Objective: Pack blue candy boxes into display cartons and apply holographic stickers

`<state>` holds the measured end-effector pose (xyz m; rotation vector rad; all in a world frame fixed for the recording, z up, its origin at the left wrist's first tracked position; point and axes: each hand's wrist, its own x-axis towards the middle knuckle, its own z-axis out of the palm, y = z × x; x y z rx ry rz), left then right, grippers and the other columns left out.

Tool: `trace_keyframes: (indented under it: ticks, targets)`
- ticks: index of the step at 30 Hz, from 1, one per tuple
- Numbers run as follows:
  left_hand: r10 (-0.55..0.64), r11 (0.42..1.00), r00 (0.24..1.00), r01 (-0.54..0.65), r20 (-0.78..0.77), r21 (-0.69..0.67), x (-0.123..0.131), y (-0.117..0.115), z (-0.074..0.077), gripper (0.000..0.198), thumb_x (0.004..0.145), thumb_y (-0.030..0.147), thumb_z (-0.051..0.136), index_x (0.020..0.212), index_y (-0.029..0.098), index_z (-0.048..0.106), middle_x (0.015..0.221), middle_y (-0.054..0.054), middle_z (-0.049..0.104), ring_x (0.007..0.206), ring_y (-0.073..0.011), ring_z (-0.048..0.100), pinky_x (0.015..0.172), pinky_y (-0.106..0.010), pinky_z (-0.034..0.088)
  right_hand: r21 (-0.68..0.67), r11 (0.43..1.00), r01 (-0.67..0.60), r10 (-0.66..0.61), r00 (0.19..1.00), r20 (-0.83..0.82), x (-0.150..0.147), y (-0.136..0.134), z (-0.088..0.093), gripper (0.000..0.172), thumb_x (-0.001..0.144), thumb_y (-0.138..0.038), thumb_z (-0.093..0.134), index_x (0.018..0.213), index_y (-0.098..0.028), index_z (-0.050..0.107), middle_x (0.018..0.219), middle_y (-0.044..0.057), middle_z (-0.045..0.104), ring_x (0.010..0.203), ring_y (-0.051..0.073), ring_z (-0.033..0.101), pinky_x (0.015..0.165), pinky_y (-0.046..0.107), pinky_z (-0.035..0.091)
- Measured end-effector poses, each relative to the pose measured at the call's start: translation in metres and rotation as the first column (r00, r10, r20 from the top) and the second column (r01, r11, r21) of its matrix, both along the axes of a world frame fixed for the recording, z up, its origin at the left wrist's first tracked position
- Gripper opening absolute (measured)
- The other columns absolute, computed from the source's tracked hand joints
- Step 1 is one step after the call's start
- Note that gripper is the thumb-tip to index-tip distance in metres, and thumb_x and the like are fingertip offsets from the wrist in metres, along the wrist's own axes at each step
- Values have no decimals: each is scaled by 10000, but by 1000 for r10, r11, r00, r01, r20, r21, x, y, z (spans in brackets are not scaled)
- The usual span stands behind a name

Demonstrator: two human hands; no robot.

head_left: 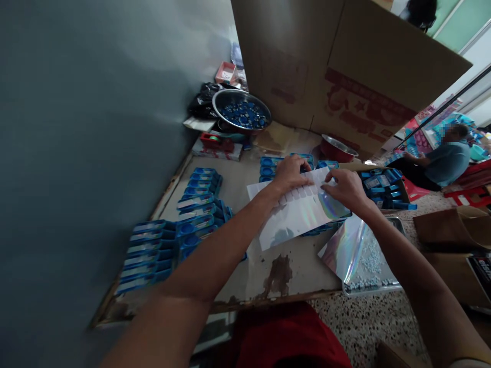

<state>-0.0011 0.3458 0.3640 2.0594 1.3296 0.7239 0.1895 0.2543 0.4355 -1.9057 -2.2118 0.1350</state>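
A shiny, rainbow-reflecting sticker sheet (287, 225) with a row of pale labels lies tilted over the blue packs (268, 166). My left hand (292, 175) grips its upper part, thumb and fingers bent at the label row. Pinched fingers of my right hand (347, 190) are at the sheet's upper right; whether a single label is lifted between them cannot be made out. Below my right forearm, another shiny sheet (339, 248) rests partly on a clear tray (374, 291) of small pale-blue pieces. Rows of blue packs (149, 250) stand at the table's left.
A metal bowl (218, 105) of blue round pieces stands at the back, near a red tape dispenser (217, 143). A tall cardboard box (291, 61) rises behind the table (238, 281). To the right are a box of blue packs (383, 184) and a seated person (448, 158).
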Motion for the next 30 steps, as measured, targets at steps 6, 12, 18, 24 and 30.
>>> trace_keyframes:
  ticks: [6, 12, 18, 24, 30]
  targets:
    - [2, 998, 999, -4, 44, 60, 6, 4, -9, 376, 601, 290, 981, 912, 208, 787, 1089, -111, 744, 1071, -333, 657, 979, -471, 501, -232, 971, -59, -79, 835, -544, 5, -20, 53, 195, 732, -274, 825, 861, -200, 699, 571, -94, 441, 541, 92, 385, 573, 265, 285]
    - [35, 987, 923, -91, 383, 131, -12, -13, 24, 283, 795, 425, 881, 889, 183, 768, 1020, -108, 783, 1001, -266, 700, 944, -400, 532, -464, 835, -296, -284, 490, -824, -17, -40, 78, 313, 668, -356, 905, 842, -204, 694, 636, -57, 589, 578, 98, 526, 652, 289, 579]
    - [163, 906, 652, 199, 741, -374, -89, -98, 50, 741, 828, 868, 656, 984, 154, 780, 984, -150, 804, 926, -260, 758, 772, -346, 591, -525, 769, -364, -337, 466, -818, -70, -58, 87, 331, 666, -377, 956, 839, -201, 735, 780, -4, 706, 689, 112, 633, 740, 282, 636]
    - [425, 686, 452, 404, 784, -605, -150, -182, 34, 658, 550, 672, 985, 906, 164, 765, 871, -98, 793, 802, -203, 748, 667, -266, 572, -579, 689, -437, -348, 501, -792, -137, -85, 88, 318, 717, -390, 952, 840, -189, 739, 735, -11, 687, 647, 99, 618, 636, 228, 549]
    - [579, 654, 450, 242, 680, -717, -218, -240, 9, 519, 588, 573, 977, 722, 173, 674, 690, -35, 702, 632, -136, 642, 565, -221, 510, -641, 625, -445, -368, 556, -745, -197, -114, 43, 383, 764, -507, 908, 811, -191, 697, 703, -11, 671, 614, 103, 595, 583, 231, 508]
